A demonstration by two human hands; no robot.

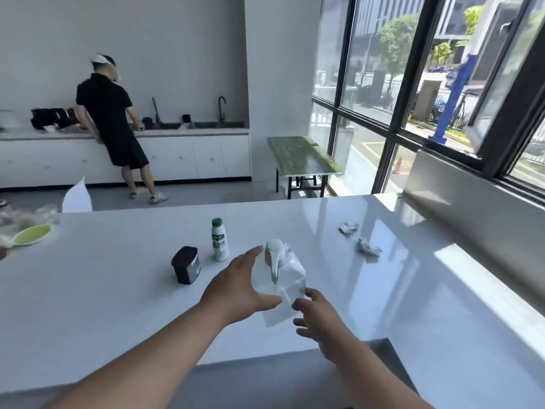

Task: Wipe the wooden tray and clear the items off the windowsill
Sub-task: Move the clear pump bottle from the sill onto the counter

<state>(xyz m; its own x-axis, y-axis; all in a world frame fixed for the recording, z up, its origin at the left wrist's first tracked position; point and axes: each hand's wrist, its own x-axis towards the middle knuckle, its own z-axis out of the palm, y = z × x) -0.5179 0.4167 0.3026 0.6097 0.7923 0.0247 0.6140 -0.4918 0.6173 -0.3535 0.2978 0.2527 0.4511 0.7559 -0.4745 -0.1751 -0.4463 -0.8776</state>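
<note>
Nearest the camera, both forearms are reaching out over the white countertop (383, 290). The left hand (236, 287) is cupping the left side of a clear plastic pump dispenser (280, 287), fingers stretched up toward its white pump head and thumb pressing across its lower front. The right hand (317, 315) is sitting at the dispenser's lower right corner, fingers loosely curled; whether they are gripping it or only steadying it is hard to tell. The bottle is tilting away and to the left rather than standing upright, and it looks to be raised off the surface, which suggests it is being carried or set down, two hands sharing a slippery, see-through body.

Just beyond, to the left, a dark lidded jar (186, 265) and a small white drink bottle with a green cap (220, 240) are standing close together on the counter, likely gathered there as things taken off the sill. Farther right, two crumpled wipes (358, 239) are lying apart from them, probably discarded.

The windowsill (477, 199) is running along the right under the dark-framed window, and the stretch in view is carrying nothing. No wooden tray is showing anywhere.

At the far left edge a green scoop (31, 234) is resting. In the background another person in black (113, 128) is working at the sink counter, and a green folding bench (303, 156) is standing by the glass.
</note>
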